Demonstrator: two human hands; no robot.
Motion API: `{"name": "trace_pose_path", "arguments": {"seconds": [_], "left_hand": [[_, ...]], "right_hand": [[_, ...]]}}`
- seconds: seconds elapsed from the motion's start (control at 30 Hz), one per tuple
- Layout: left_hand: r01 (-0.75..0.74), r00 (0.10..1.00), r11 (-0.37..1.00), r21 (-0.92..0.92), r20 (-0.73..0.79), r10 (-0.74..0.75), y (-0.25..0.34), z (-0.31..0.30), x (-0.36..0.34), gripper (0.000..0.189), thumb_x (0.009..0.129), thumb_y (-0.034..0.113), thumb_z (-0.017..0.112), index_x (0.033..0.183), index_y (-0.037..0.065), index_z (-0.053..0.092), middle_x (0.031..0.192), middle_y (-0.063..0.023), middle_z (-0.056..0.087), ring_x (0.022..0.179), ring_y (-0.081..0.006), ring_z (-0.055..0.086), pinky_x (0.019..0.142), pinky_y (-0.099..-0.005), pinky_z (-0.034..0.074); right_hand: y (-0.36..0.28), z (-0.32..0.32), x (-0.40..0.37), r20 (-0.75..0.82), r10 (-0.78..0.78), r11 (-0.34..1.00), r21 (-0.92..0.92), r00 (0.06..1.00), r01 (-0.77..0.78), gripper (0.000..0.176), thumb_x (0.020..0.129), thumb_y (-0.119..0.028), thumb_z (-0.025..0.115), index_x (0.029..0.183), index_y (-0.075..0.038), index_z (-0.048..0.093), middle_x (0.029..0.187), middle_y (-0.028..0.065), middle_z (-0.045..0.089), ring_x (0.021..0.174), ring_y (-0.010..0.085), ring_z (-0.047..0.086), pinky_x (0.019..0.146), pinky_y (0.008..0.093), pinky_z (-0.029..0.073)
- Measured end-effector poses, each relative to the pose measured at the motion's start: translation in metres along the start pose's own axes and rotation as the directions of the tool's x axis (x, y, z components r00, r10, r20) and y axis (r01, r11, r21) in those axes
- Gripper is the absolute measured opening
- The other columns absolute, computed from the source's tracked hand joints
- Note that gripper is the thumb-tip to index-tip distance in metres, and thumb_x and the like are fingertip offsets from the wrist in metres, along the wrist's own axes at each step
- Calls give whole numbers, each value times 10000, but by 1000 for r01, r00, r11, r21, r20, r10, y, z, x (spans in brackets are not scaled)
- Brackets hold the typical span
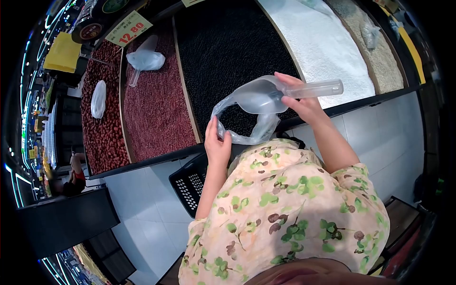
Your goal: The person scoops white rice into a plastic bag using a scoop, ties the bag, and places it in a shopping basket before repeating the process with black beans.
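Note:
My right hand (304, 100) is closed around a clear plastic scoop (261, 95) where the handle meets the bowl, and the handle points right. Its bowl tilts over the mouth of a clear plastic bag (259, 135). The left rim of that bag is pinched by my left hand (219, 145), thumb inside the view of the opening. Dark beans (237, 120) show within the bag's mouth. Behind both hands spreads a bin of black beans (228, 42).
Left of it lie small red beans (154, 111) with another bagged scoop (146, 60), then red dates (102, 137) with a white bag (98, 99). White grain (327, 47) fills the bin at right. A black basket (187, 183) sits below my left arm. A price sign (129, 29) stands behind.

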State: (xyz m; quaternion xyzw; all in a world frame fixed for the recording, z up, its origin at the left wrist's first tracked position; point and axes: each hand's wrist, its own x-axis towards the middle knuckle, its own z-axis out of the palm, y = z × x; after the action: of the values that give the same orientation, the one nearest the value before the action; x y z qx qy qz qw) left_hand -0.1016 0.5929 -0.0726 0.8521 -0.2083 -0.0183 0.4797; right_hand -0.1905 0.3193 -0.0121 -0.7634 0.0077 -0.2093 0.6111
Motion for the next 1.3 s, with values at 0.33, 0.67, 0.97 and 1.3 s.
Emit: {"name": "trace_pose_path", "arguments": {"seconds": [0.33,0.67,0.97,1.3], "left_hand": [[-49,999,999,5,-1,49,-18,6,23,497,789,58,628,1276,41,528,1238,-140,556,796,-164,596,661,-255,482],[41,998,999,-20,43,-41,-16,13,36,442,801,81,636,1235,38,564,1217,-143,570,852,-175,614,674,-253,487],[68,997,997,26,42,-69,-8,9,36,429,810,91,637,1230,40,569,1224,-156,563,848,-184,619,668,-258,490],[92,996,996,-7,18,-92,-5,12,32,439,808,77,624,1240,30,559,1235,-166,556,893,-201,620,691,-263,494]], "right_hand": [[44,-66,2,-435,299,881,-215,849,-421,465,863,-254,644,1269,-51,546,1091,78,624,918,141,598,782,275,481],[97,-14,53,-384,649,756,425,657,-498,526,896,-368,586,1353,-146,448,1206,41,540,1036,156,535,811,338,462],[133,31,97,-257,690,637,659,676,-400,517,915,-306,582,1367,-123,409,1190,40,533,1067,156,511,844,412,454],[120,-7,68,-237,659,607,728,713,-319,517,933,-292,533,1379,-87,371,1268,112,489,1058,232,533,799,412,514]]}}
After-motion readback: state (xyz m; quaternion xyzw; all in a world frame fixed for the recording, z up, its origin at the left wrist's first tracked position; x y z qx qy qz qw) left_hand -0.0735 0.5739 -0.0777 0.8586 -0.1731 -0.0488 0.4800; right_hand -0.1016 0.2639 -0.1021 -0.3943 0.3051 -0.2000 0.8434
